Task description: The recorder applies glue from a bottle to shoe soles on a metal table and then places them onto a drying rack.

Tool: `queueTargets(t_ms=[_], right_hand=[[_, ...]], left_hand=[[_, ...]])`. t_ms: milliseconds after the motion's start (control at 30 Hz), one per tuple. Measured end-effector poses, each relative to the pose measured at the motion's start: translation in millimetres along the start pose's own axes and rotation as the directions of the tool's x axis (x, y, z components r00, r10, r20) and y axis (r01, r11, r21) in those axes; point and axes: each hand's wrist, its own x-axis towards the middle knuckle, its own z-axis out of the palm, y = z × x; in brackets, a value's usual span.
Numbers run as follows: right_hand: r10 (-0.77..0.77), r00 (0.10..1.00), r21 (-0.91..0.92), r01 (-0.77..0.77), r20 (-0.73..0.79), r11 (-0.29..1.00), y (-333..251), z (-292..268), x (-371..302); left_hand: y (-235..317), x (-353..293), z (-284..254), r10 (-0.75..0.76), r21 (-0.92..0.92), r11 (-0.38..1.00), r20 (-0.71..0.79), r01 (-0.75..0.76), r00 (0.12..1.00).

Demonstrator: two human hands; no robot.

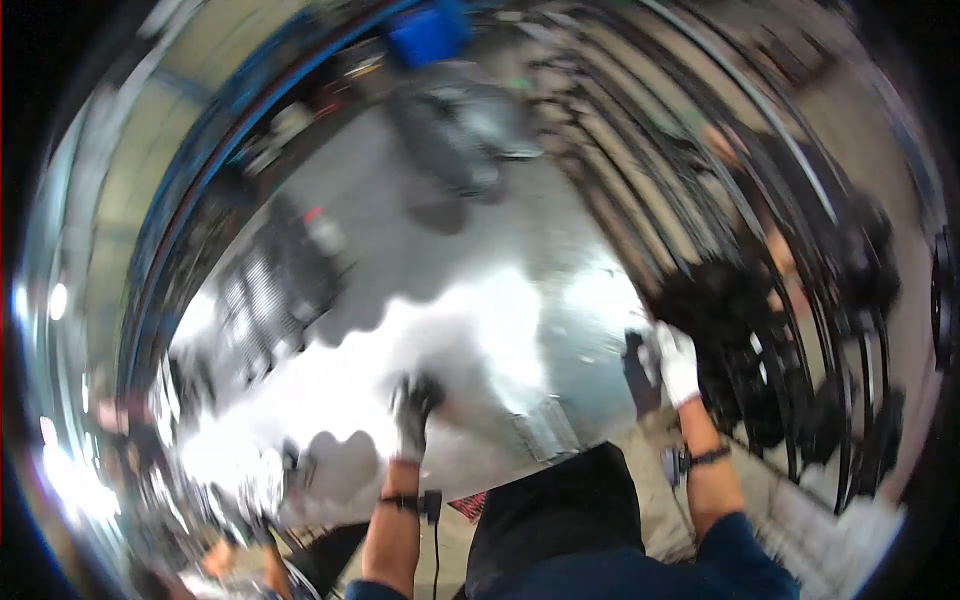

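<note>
My left hand [412,415], in a pale glove that is dark at the fingers, is over the shiny metal tabletop [530,240] near its front edge. Blur hides whether the dark patch at its fingertips is glove or a small part. At the table's right edge is my right hand [677,362] in a white glove, next to a cluster of black parts [715,305] by the rack. Its fingers are smeared, and I cannot tell whether they hold anything. A small clear or silvery flat piece [547,428] lies between my hands, by the front edge.
Dark ribbed parts [270,285] and a white bottle with a red cap [325,232] stand on the left. Dark grey pieces [465,130] lie at the back, before a blue bin [428,35]. A black-barred rack [640,140] lines the right; people are at right and lower left.
</note>
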Motion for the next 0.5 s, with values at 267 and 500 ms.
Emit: queueTargets(t_ms=[267,500], right_hand=[[0.512,0.851,-0.301,-0.461,0.117,0.835,-4,122,-36],[0.451,0.863,-0.209,-0.409,0.227,0.888,3,108,-34]], left_hand=[[200,106,89,0.215,-0.329,0.907,-0.176,-0.263,0.961],[174,115,145,0.453,-0.247,0.817,-0.283,-0.520,0.846]])
